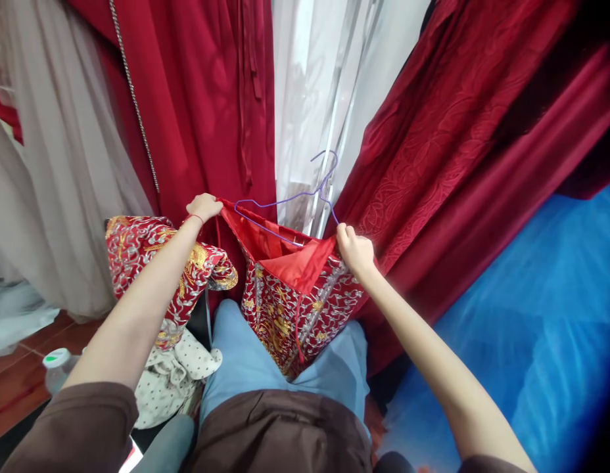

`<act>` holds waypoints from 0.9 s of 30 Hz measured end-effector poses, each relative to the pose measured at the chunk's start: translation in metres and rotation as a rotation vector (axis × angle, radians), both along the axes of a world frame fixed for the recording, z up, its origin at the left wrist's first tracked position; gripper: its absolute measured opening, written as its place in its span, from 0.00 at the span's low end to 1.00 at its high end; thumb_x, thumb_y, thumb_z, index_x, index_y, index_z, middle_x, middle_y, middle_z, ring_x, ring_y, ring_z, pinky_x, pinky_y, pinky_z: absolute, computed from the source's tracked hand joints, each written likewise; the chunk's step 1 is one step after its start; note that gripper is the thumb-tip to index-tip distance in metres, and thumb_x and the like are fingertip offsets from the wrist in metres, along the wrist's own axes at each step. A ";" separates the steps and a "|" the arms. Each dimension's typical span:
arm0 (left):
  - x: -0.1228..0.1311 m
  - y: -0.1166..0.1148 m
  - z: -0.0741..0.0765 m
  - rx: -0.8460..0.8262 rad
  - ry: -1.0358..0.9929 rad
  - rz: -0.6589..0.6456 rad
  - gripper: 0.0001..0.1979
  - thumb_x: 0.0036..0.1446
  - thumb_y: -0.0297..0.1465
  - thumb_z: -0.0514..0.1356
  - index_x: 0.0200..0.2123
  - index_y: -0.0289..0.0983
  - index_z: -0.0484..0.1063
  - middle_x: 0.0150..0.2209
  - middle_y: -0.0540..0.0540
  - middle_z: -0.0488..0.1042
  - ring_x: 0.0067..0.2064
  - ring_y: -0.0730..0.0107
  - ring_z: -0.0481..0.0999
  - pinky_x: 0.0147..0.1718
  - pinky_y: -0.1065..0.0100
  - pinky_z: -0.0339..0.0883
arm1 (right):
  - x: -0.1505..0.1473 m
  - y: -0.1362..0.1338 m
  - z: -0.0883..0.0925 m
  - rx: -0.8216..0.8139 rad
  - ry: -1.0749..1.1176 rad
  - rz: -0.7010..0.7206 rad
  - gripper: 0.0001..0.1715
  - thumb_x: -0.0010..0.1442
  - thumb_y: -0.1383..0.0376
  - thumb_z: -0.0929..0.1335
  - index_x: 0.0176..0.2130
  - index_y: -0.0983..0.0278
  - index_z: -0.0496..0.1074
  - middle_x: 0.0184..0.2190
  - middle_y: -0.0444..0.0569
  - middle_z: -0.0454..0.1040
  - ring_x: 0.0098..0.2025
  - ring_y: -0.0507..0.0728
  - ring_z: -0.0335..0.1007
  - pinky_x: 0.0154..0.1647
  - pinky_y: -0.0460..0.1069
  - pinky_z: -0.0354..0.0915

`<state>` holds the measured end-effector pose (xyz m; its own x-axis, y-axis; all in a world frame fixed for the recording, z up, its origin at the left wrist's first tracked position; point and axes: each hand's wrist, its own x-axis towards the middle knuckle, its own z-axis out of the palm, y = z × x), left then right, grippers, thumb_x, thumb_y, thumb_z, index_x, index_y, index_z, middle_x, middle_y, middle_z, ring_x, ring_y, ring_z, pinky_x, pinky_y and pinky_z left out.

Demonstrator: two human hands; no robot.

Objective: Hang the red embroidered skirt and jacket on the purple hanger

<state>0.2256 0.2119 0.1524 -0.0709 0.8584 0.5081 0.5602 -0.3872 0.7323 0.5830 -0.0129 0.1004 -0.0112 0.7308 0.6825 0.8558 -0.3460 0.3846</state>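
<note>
My left hand (205,206) is closed on the left top edge of a red embroidered garment (290,309) with gold and silver patterns and a plain red lining. At the garment's right top edge, my right hand (355,249) grips the fabric too. Between both hands the garment hangs stretched open over my knee in light blue trousers (246,361). A purple wire hanger (305,194) sits inside the opening, its hook sticking up above the fabric. A second red embroidered piece (137,253) lies under my left forearm.
Dark red gowns (457,151) and white sheer dresses (309,85) hang close in front. Pale grey fabric (53,164) hangs at left. A blue surface (546,328) fills the right. A white dotted cloth (171,378) and a plastic bottle (56,368) lie at lower left on a wooden floor.
</note>
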 end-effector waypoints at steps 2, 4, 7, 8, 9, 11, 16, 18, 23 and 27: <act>0.007 -0.014 0.010 0.046 0.190 0.116 0.11 0.44 0.33 0.66 0.17 0.37 0.68 0.26 0.39 0.74 0.47 0.41 0.75 0.51 0.46 0.62 | -0.003 -0.001 0.000 -0.010 -0.014 0.002 0.24 0.68 0.71 0.54 0.57 0.71 0.66 0.37 0.57 0.73 0.28 0.54 0.70 0.26 0.49 0.51; 0.022 -0.031 0.019 0.155 0.278 0.139 0.11 0.50 0.35 0.62 0.20 0.37 0.68 0.28 0.38 0.75 0.47 0.43 0.75 0.50 0.48 0.62 | -0.003 -0.004 0.002 -0.020 -0.030 0.001 0.24 0.68 0.72 0.53 0.57 0.72 0.66 0.37 0.58 0.73 0.28 0.54 0.70 0.27 0.49 0.52; 0.048 -0.059 0.031 0.285 0.285 0.087 0.11 0.55 0.36 0.58 0.24 0.37 0.70 0.30 0.38 0.74 0.48 0.47 0.74 0.49 0.53 0.61 | 0.001 -0.009 0.005 -0.029 -0.042 -0.002 0.25 0.68 0.73 0.53 0.58 0.72 0.66 0.37 0.58 0.73 0.28 0.54 0.70 0.28 0.50 0.52; 0.055 -0.068 0.034 0.311 0.288 0.073 0.11 0.57 0.36 0.57 0.25 0.37 0.70 0.31 0.38 0.74 0.48 0.48 0.73 0.49 0.54 0.61 | 0.003 -0.011 0.006 -0.028 -0.043 -0.004 0.25 0.67 0.73 0.53 0.58 0.72 0.66 0.37 0.58 0.73 0.28 0.55 0.70 0.28 0.50 0.52; 0.062 -0.076 0.037 0.332 0.291 0.062 0.11 0.58 0.35 0.56 0.26 0.36 0.70 0.32 0.38 0.74 0.48 0.48 0.73 0.48 0.55 0.61 | 0.005 -0.012 0.007 -0.027 -0.044 -0.006 0.25 0.67 0.73 0.53 0.57 0.72 0.66 0.37 0.58 0.73 0.28 0.55 0.70 0.28 0.50 0.52; 0.072 -0.090 0.041 0.366 0.286 0.040 0.11 0.60 0.34 0.54 0.28 0.36 0.69 0.34 0.39 0.73 0.49 0.49 0.73 0.48 0.56 0.60 | 0.007 -0.015 0.009 -0.025 -0.050 -0.005 0.25 0.67 0.73 0.53 0.57 0.72 0.66 0.37 0.59 0.73 0.28 0.55 0.69 0.28 0.50 0.51; 0.084 -0.115 0.035 0.422 0.181 0.031 0.11 0.63 0.34 0.52 0.30 0.36 0.69 0.33 0.43 0.71 0.48 0.54 0.72 0.48 0.59 0.61 | 0.011 -0.020 0.014 -0.031 -0.060 0.008 0.25 0.67 0.74 0.53 0.57 0.72 0.66 0.37 0.59 0.73 0.29 0.56 0.70 0.29 0.51 0.52; 0.086 -0.122 0.024 0.451 0.154 0.011 0.11 0.64 0.34 0.52 0.32 0.37 0.70 0.33 0.43 0.71 0.48 0.55 0.71 0.48 0.59 0.62 | 0.013 -0.020 0.014 -0.039 -0.052 0.011 0.25 0.67 0.73 0.53 0.58 0.72 0.65 0.38 0.59 0.73 0.30 0.56 0.70 0.29 0.51 0.52; 0.071 -0.123 -0.016 0.629 0.388 -0.285 0.08 0.57 0.33 0.58 0.31 0.37 0.76 0.47 0.38 0.73 0.58 0.48 0.65 0.55 0.51 0.62 | 0.026 -0.016 0.010 -0.055 0.004 0.044 0.25 0.71 0.67 0.52 0.58 0.73 0.65 0.36 0.57 0.74 0.30 0.56 0.71 0.29 0.50 0.51; 0.051 -0.107 -0.027 0.641 0.519 -0.548 0.11 0.55 0.34 0.56 0.30 0.38 0.77 0.52 0.39 0.74 0.58 0.52 0.68 0.57 0.50 0.63 | 0.041 -0.018 0.006 -0.015 0.035 0.081 0.28 0.73 0.62 0.51 0.58 0.76 0.65 0.36 0.57 0.74 0.31 0.57 0.70 0.29 0.49 0.53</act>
